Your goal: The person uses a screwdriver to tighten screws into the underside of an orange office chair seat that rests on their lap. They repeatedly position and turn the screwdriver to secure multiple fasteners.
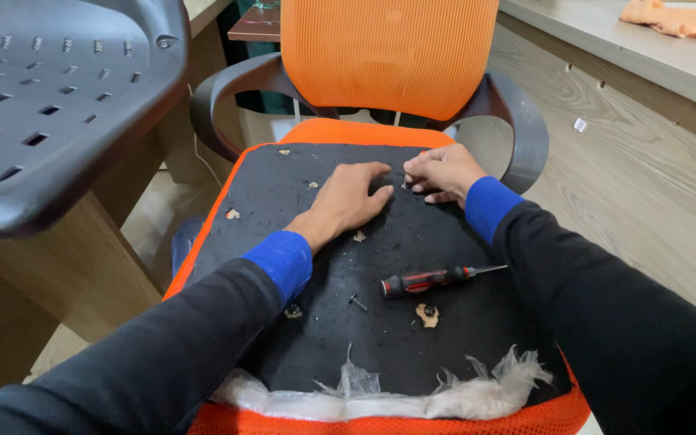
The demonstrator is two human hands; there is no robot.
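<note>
grey plastic seat shell (50, 105) with rows of small slots fills the upper left, resting on a wooden desk (74, 266). right of it an orange mesh office chair (388, 52) faces the camera, its dark armrests (517, 121) curving out on both sides.

across the chair's seat lies a black board (348, 234), edged by orange fabric on the left and by torn clear plastic wrap (380, 395) along the near edge. bits of tan debris (427, 314) are scattered over the black surface.

the left hand (348, 201), in a black sleeve with a blue cuff, lies flat and open, palm down on the board, fingers spread toward the upper right and holding nothing. just beside it, the right hand (443, 171) is curled, fingertips pinched together against the board around something small; what it is cannot be made out. the two hands nearly touch at the fingertips.

a red and black screwdriver (432, 279) lies on the board nearer the camera than both hands, well apart from them, its tip pointing right. a small dark screw (358, 302) lies just left of and below its handle.

at the far upper right, an orange cloth (678, 20) rests on a pale counter (646, 56) above a wood floor (646, 201).
</note>
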